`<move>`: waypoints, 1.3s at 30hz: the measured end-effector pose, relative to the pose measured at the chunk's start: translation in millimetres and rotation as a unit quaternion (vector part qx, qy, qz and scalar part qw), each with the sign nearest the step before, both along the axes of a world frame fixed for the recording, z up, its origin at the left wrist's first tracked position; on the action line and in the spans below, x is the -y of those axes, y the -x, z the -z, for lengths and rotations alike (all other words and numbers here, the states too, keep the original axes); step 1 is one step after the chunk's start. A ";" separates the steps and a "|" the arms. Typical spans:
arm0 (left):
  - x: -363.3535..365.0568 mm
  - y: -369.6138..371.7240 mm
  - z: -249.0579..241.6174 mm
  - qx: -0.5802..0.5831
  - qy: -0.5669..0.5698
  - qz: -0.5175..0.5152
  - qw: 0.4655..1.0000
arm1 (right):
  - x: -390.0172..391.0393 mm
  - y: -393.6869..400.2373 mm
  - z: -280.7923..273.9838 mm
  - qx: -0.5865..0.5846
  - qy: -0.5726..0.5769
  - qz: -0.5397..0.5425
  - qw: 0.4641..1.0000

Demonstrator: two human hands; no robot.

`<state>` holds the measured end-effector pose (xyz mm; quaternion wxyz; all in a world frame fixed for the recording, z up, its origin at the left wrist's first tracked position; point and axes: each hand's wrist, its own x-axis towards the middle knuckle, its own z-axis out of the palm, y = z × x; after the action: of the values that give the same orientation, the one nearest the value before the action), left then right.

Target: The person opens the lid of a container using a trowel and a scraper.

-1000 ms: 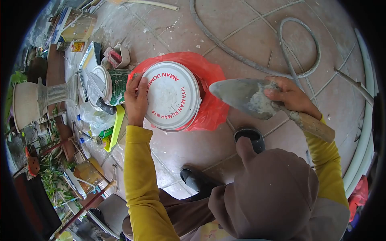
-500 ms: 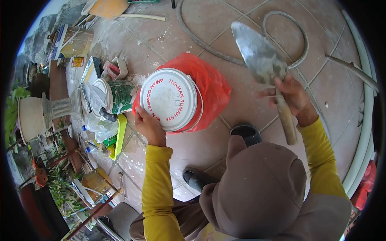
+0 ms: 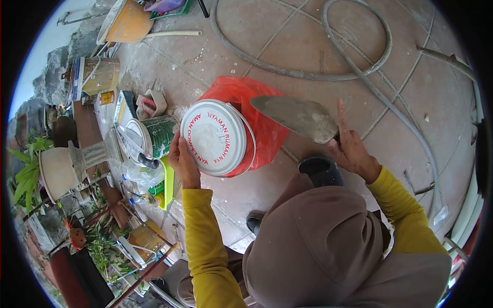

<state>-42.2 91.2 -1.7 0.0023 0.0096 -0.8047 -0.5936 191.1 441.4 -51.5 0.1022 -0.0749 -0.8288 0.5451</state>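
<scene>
A white lidded bucket with red lettering on its lid stands against a red plastic bag. My left hand rests on the near-left side of the bucket, fingers against the lid's rim. In my right hand is a trowel, its blade pointing left with the tip over the bag. Some grey residue clings to the blade near the handle. The index finger stretches out while the others curl; most of the trowel's handle is hidden by the hand.
Left of the bucket are a green tin, a putty knife lying on its top, and a yellow-green tray. A grey hose loops over the tiled floor. A dark shoe is below the trowel.
The trowel has swung left and down, its blade turning from pointing up to pointing left over the red bag. My left hand stays at the bucket; the view has shifted slightly.
</scene>
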 end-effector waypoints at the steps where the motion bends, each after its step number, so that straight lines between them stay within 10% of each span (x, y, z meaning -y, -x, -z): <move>1: 1.5 1.7 2.4 -0.005 0.009 -0.007 1.000 | -0.4 0.6 -0.9 0.003 0.004 0.029 1.000; 7: 1.5 4.7 10.2 -0.012 -0.002 -0.037 0.999 | -14.2 -4.1 -7.9 0.140 0.280 0.067 0.948; 10: 4.8 2.9 12.5 -0.015 0.012 -0.050 0.999 | -14.6 5.5 -7.7 0.016 0.215 0.005 0.976; 13: 1.6 1.5 11.3 -0.020 0.025 -0.050 0.998 | -18.1 7.8 -6.7 0.193 0.225 -0.075 0.952; 16: -1.9 1.9 9.2 -0.027 0.046 -0.042 0.998 | 2.9 15.1 -2.3 0.056 0.131 -0.081 0.986; 39: 3.9 4.6 11.7 -0.005 0.064 -0.023 0.998 | 15.1 11.5 10.8 0.115 0.044 -0.136 0.983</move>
<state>-46.8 87.2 -13.4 0.0200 0.0250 -0.8405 -0.5408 179.6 426.4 -62.2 -0.0723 -0.0280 -0.8124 0.5780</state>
